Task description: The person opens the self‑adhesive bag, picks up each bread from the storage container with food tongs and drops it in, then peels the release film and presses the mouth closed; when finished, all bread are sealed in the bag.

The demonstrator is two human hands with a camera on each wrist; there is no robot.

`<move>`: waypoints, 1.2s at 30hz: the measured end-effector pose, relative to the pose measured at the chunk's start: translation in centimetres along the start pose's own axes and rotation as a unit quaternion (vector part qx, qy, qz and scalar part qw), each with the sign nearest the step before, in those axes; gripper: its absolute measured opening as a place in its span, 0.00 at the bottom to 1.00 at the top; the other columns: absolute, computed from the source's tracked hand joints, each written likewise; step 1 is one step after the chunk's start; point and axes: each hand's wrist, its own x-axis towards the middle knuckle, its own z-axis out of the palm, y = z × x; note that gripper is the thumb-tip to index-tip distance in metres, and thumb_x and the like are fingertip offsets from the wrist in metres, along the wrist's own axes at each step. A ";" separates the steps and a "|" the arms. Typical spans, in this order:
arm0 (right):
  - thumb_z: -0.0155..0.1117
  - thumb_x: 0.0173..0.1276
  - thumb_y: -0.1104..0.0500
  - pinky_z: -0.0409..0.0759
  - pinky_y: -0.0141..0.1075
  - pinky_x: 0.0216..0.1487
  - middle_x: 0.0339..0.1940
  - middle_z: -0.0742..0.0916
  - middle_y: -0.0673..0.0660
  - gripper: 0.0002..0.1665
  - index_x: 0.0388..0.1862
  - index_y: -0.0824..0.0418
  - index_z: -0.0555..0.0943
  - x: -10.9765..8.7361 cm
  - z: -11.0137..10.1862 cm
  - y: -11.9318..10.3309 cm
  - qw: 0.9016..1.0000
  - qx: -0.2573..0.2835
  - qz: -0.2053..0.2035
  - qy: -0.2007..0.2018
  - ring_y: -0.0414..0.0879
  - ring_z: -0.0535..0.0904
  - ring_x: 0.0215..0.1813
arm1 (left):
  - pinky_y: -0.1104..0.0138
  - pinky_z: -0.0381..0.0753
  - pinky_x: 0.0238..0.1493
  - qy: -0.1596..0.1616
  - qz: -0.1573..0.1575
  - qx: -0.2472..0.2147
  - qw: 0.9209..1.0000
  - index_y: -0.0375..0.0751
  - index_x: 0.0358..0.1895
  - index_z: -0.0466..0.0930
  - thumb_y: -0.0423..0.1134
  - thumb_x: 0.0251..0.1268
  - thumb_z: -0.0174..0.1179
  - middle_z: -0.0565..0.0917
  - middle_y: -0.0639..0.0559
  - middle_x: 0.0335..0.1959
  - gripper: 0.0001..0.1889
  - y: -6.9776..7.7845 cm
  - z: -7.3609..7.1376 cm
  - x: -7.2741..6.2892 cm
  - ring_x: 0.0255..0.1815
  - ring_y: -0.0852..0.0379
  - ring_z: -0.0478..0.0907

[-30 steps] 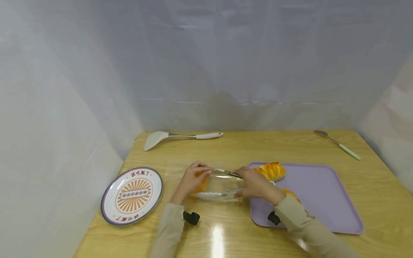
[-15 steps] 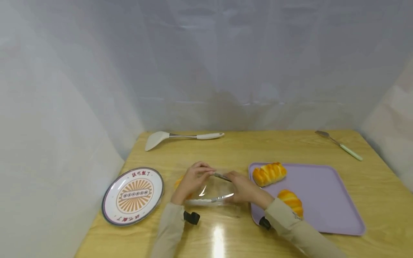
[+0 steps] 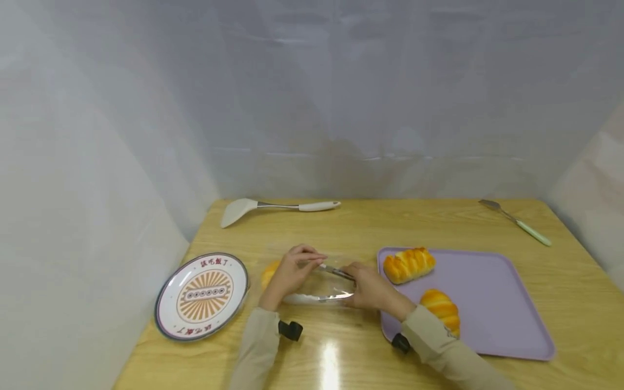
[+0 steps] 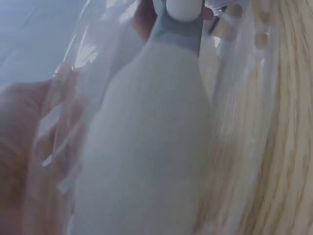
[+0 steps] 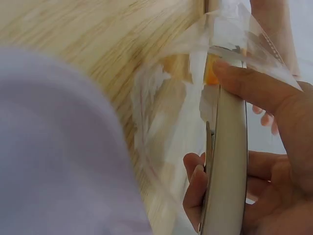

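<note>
My left hand (image 3: 292, 273) pinches the mouth of a clear plastic bag (image 5: 159, 112) and holds it up. In my right hand (image 3: 372, 290) is a pair of food tongs (image 5: 232, 147) with metal arms, the thumb on one arm and the fingers curled round the other side. Both arms reach left into the bag, spread apart. One pale tong tip (image 4: 146, 142) fills much of the left wrist view, behind the film. An orange-yellow bread roll (image 3: 270, 272) shows beyond my left hand, partly hidden by it.
A lilac tray (image 3: 497, 303) on the right carries a braided bread (image 3: 409, 265) and a ridged roll (image 3: 441, 311). On the left lies a patterned plate (image 3: 202, 295). At the back are a white turner (image 3: 283, 206) and a small green-handled spatula (image 3: 517, 222).
My right hand and the tongs have shifted left, further into the bag. The bread roll has moved left past my left hand, which stays nearly in place. Little differs over the last half second.
</note>
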 end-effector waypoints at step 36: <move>0.82 0.46 0.56 0.83 0.42 0.39 0.51 0.83 0.68 0.42 0.60 0.67 0.76 0.7 -0.8 -0.8 0.998 0.048 0.044 -0.026 0.49 0.81 0.37 | 0.59 0.81 0.51 0.004 0.038 0.035 0.999 0.42 0.43 0.88 0.37 0.64 0.63 0.83 0.47 0.42 0.09 1.3 0.8 0.2 0.47 0.50 0.77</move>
